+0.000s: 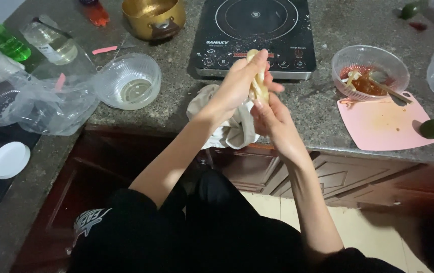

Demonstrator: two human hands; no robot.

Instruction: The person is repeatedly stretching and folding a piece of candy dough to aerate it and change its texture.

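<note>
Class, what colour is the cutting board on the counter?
Pink, with orange-red smears; the cutting board shows best in the head view.

Relative to the induction cooktop [253,36], whose far edge is cut off: the gold pot [154,17] to its left loses its top; the pale strip [258,83] before it is half hidden between left hand [237,86] and right hand [272,119]; blurred green fruit [410,10] far right.

Bare tabletop [323,108] lies open between the induction cooker [255,35] and pink cutting board [384,124]; left, a glass bowl [128,81] and plastic bags [40,103] crowd passage.
</note>
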